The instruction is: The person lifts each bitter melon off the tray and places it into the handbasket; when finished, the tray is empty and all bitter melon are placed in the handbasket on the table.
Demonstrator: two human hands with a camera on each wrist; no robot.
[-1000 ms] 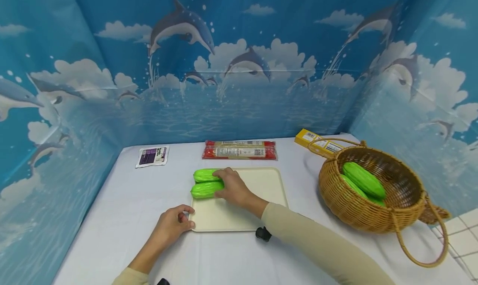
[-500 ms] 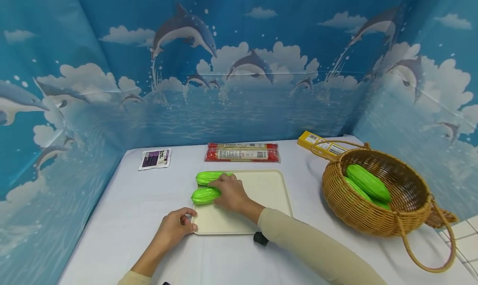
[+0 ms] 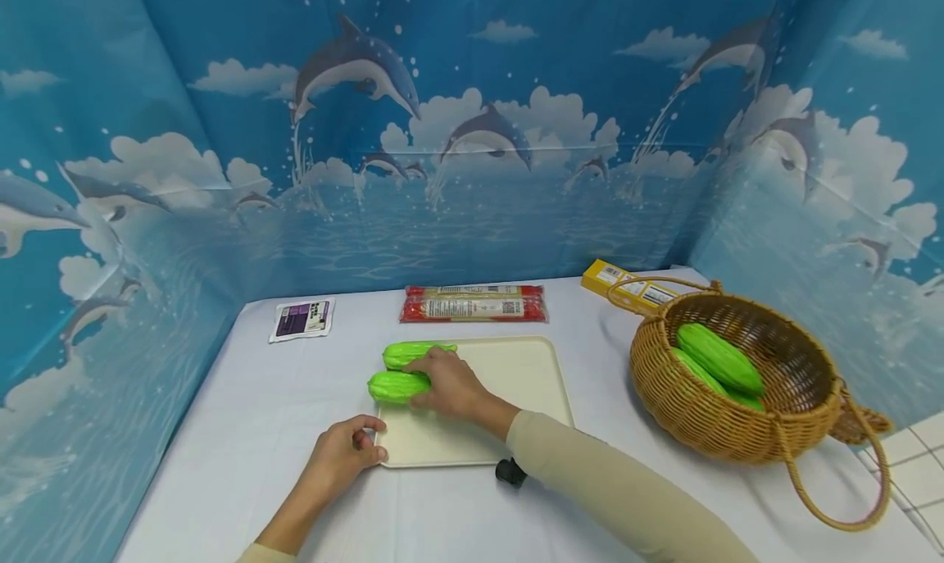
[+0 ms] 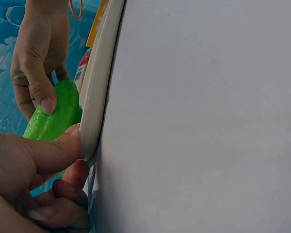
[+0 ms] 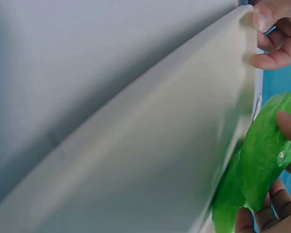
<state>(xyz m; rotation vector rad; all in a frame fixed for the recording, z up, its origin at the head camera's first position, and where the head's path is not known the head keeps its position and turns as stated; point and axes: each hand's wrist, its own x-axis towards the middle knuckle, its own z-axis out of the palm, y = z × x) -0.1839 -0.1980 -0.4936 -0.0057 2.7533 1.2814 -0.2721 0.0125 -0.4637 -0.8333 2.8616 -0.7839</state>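
Observation:
A cream tray (image 3: 509, 399) lies on the white table. My left hand (image 3: 342, 456) pinches its near-left corner; the left wrist view shows the thumb (image 4: 63, 150) on the rim. My right hand (image 3: 451, 385) grips the nearer green bitter melon (image 3: 391, 387), its fingers curled round the right end. This melon's left end juts a little past the tray's left edge. Behind it, a second bitter melon (image 3: 406, 354) lies on the tray, its right part partly covered by the right hand. In the right wrist view, the held melon (image 5: 266, 150) overlaps the other (image 5: 228, 201).
A wicker basket (image 3: 664, 391) holding several green bitter melons stands at the right. Red-and-clear packets (image 3: 472, 305) lie behind the tray, a yellow box (image 3: 627, 280) at the back right, and a purple-and-white sachet (image 3: 302, 320) at the back left. A dolphin-print curtain (image 3: 487, 219) encloses the table.
The nearer melon has shifted toward me and slightly left, opening a gap from the far one. My right hand moved with it. My left hand stays at the tray corner.

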